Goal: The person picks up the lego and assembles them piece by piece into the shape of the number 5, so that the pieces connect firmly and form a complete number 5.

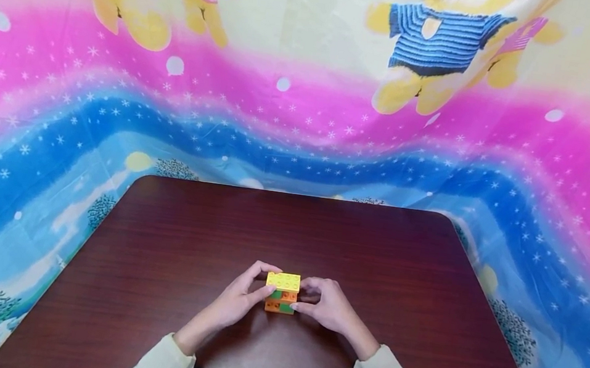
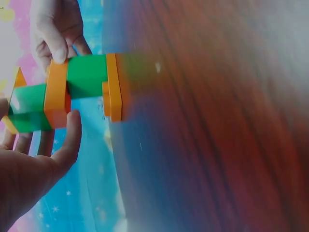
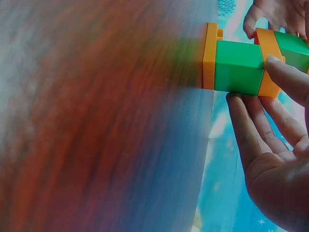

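A small stack of toy building blocks stands upright on the table in the head view. On top is a yellow studded block (image 1: pixel 283 281); beneath come an upper green block (image 2: pixel 30 104), a middle orange plate (image 2: pixel 56 92), a lower green block (image 3: pixel 238 66) and a bottom orange plate (image 3: pixel 209 58). The two green blocks sit at opposite sides. My left hand (image 1: pixel 242 296) holds the stack's upper part from the left, thumb in front. From the right, my right hand (image 1: pixel 329 305) grips it lower, with its thumb on the middle orange plate and fingers behind the lower green block.
The dark brown table (image 1: pixel 289 227) has rounded far corners and a glossy, reflecting top. Behind and around it hangs a printed cloth (image 1: pixel 304 111) with bears, snowflakes and trees.
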Demonstrator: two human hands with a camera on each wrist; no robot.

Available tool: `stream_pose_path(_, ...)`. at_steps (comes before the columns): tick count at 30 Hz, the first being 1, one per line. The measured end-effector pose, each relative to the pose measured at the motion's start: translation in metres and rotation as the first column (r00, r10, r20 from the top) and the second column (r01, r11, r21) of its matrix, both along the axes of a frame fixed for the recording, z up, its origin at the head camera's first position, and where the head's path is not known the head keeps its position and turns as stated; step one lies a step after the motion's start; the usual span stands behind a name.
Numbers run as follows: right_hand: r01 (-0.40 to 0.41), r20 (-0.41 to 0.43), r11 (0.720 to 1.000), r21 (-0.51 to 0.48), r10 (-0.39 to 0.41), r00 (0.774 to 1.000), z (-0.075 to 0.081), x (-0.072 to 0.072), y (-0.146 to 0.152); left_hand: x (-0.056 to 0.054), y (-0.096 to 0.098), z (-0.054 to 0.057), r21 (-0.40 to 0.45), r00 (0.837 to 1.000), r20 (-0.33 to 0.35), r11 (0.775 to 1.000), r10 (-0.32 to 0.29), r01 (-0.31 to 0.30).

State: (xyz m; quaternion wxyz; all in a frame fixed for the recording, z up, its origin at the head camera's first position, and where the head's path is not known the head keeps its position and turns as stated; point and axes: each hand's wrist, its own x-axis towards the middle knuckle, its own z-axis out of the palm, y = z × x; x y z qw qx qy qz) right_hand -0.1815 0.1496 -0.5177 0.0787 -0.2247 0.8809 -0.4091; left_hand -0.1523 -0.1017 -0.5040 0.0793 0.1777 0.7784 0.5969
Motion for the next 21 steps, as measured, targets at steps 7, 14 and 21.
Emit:
stream_pose_path(7, 0.006, 0.0, 1.0, 0.005, -0.006, 1.0, -0.0001, 0.0006, 0.0004, -0.0072, -0.0072, -0.0002, -0.075, 0.989, -0.134, 0.995, -0.068, 0.059)
stream_pose_path(14, 0.008, -0.005, 1.0, 0.003, -0.008, 1.0, -0.0004, 0.0017, -0.0006, -0.0094, -0.0085, 0.0029, -0.122, 0.984, -0.171, 0.992, -0.049, 0.028)
stream_pose_path(21, 0.002, 0.006, 1.0, -0.017, -0.001, 1.0, -0.0003, 0.0031, -0.0013, -0.0103, -0.0085, 0.0021, -0.139, 0.983, -0.177, 0.99, -0.038, 0.014)
